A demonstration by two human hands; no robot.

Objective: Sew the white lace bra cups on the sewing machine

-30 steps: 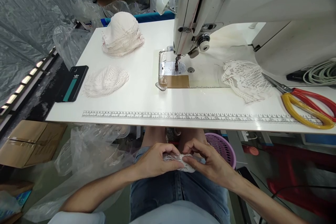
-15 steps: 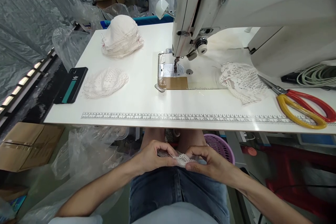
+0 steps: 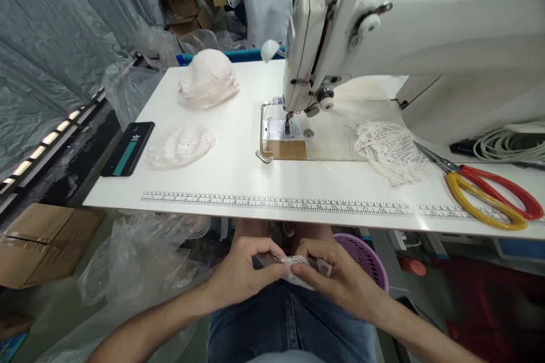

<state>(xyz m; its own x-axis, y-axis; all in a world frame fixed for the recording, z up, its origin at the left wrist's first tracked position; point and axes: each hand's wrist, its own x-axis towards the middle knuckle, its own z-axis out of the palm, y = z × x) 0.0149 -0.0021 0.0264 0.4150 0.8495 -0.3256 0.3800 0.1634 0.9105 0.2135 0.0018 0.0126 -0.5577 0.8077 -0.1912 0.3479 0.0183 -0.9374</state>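
Over my lap, below the table's front edge, a small piece of white lace fabric (image 3: 297, 264) is pinched between both hands. My left hand (image 3: 247, 272) grips its left side with thumb and fingertips. On the other side my right hand (image 3: 330, 269) closes thumb and fingers on it. Much of the piece is hidden by the fingers. On the table above lie a flat white lace piece (image 3: 183, 147) at left and another lace piece (image 3: 387, 150) at right. A stack of pale fabric cups (image 3: 208, 79) sits at the back left.
A white sewing machine (image 3: 332, 45) stands on the table (image 3: 238, 181), which has a printed ruler along its front. Scissors (image 3: 489, 193) with red and yellow handles lie right, a phone (image 3: 128, 149) left. A purple basket (image 3: 366, 258) is below. Behind the table is a person in a white shirt (image 3: 272, 5).
My view has tilted up, so the table and machine sit lower in the picture. Both hands still pinch the lace, and their fingers have shifted slightly on it.
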